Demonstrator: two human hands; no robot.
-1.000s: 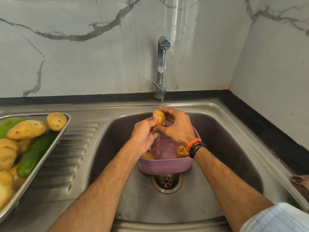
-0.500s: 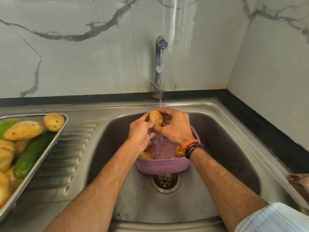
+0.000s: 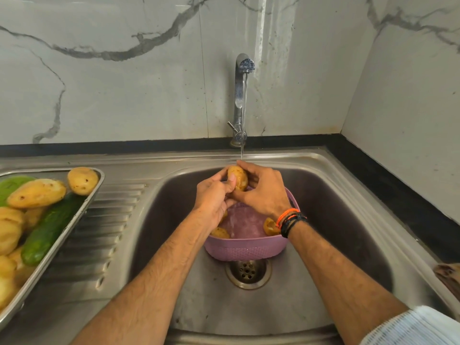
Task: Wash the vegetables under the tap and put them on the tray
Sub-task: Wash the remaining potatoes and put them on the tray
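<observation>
Both hands hold one yellow potato (image 3: 239, 177) under the thin stream from the chrome tap (image 3: 241, 100). My left hand (image 3: 212, 197) grips it from the left, thumb across its front. My right hand (image 3: 265, 191) curls over it from the right. Below them a purple perforated basket (image 3: 245, 249) sits in the steel sink (image 3: 348, 220) with two potatoes (image 3: 270, 226) showing at its sides. At the left, a steel tray (image 3: 82, 207) carries several potatoes (image 3: 37, 192) and a cucumber (image 3: 49, 230).
The ribbed draining board (image 3: 104, 232) lies between tray and basin. The drain (image 3: 247, 271) is just in front of the basket. Marble walls close the back and right, with a black counter strip (image 3: 398, 195) along them. A brown object (image 3: 448, 273) shows at the right edge.
The potato stays under the stream while my fingers shift around it; my left thumb now lies across its front. The view has tilted slightly.
</observation>
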